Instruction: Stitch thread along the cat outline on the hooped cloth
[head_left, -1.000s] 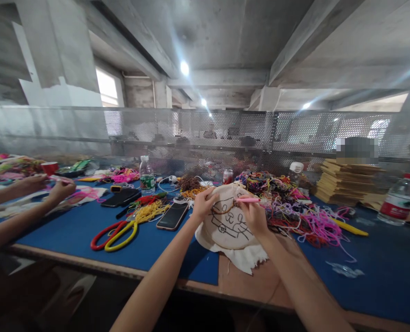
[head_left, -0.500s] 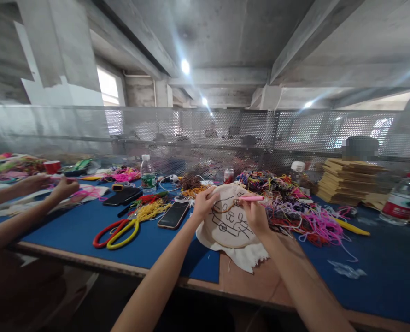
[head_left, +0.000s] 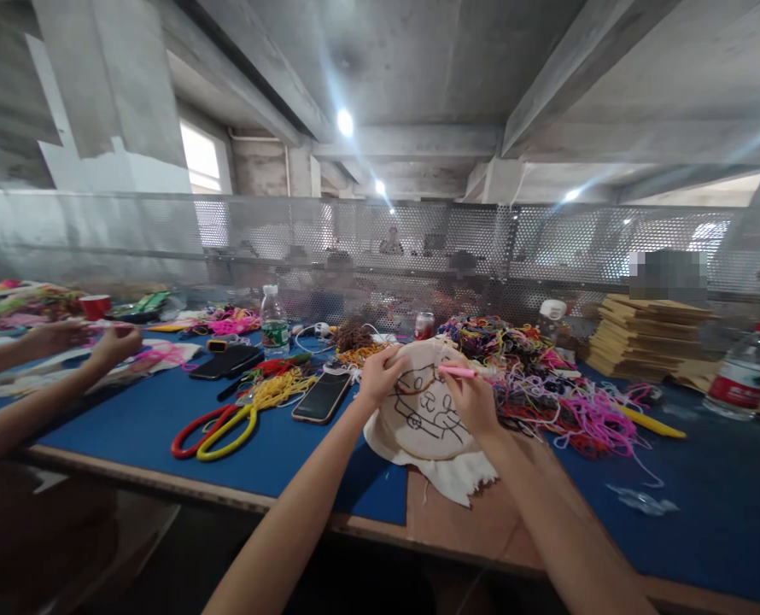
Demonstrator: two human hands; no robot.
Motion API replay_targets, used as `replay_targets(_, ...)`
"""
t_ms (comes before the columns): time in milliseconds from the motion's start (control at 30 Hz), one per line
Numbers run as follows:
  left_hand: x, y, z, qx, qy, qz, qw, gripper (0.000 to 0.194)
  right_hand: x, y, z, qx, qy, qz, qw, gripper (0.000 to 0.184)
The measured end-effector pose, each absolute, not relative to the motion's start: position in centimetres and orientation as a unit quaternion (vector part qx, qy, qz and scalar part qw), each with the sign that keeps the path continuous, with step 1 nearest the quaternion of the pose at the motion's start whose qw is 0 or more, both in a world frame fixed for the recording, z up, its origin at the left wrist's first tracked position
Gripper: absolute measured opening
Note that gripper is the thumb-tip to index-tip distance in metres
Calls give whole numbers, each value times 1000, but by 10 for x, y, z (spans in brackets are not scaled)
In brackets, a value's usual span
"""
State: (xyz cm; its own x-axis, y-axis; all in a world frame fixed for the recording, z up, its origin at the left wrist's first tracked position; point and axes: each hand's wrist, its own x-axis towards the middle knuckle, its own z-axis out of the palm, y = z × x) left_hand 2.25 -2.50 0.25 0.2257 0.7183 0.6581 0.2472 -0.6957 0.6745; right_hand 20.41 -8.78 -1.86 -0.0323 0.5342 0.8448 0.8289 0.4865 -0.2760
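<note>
A cream cloth stretched in an embroidery hoop [head_left: 412, 437] rests tilted at the table's front edge, its loose hem hanging below the ring. Black lines of a cartoon animal face run across it, and a short brown line shows at the upper left. My left hand [head_left: 382, 376] is closed on the hoop's upper left edge. In my right hand [head_left: 473, 400] is a pink pen-like punch needle [head_left: 458, 371], pinched over the upper right of the cloth. Its tip is hidden by my fingers.
Scissors with red and yellow handles [head_left: 226, 434], a phone [head_left: 322, 397] and a water bottle [head_left: 275, 325] lie or stand to the left. Heaped yarn [head_left: 546, 401], a yellow tool [head_left: 652, 421] and stacked brown envelopes [head_left: 642, 337] are right. Another person's hands [head_left: 114, 343] work far left.
My right hand and the pink punch needle have shifted slightly left over the cloth. My left hand keeps its place on the hoop. The other person's hands moved a little left.
</note>
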Motion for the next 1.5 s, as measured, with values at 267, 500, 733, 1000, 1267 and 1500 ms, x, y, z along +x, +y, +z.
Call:
replay_targets(267,23,-28,4,751,326,535,208,31,197,-88,-15,-518,-685,-175,482,26)
replay_targets(500,22,-24,2,758,319,525,221,29,202,-86,-20,-524,-667,-136,511,37)
replay_targets(733,22,-23,0,743,331,533,233,30,203,-85,-20,-511,-668,-71,537,38)
replay_targets(1000,22,-22,0,749,328,532,222,30,203,-85,-19,-520,-667,-80,528,39)
replay_targets(1267,22,-27,3,759,325,525,206,31,202,-85,-17,-545,-665,-119,497,42)
replay_targets(1500,23,-30,5,752,322,531,219,29,203,-85,-17,-542,-662,-89,510,37)
